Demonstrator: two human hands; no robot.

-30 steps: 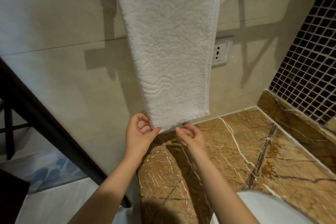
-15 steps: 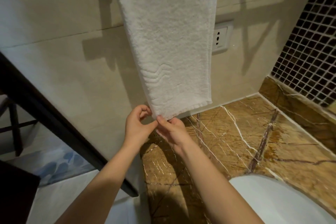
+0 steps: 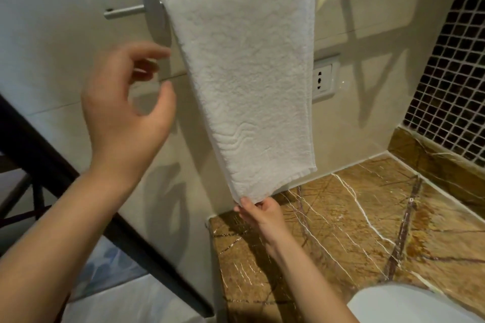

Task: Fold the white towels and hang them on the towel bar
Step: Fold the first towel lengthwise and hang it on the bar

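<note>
1 white towel (image 3: 244, 73) hangs folded over the towel bar (image 3: 123, 12) at the upper centre of the frame. The right hand (image 3: 259, 214) pinches its lower left corner. The left hand (image 3: 126, 102), fingers loosely spread and empty, hovers beside the left edge. Best to hold that corner gently taut and smooth the edge downward so the layers align.

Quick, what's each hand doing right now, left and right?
Left hand: open, fingers relaxed, holding nothing.
Right hand: pinching the bottom corner of the white towel.
</note>
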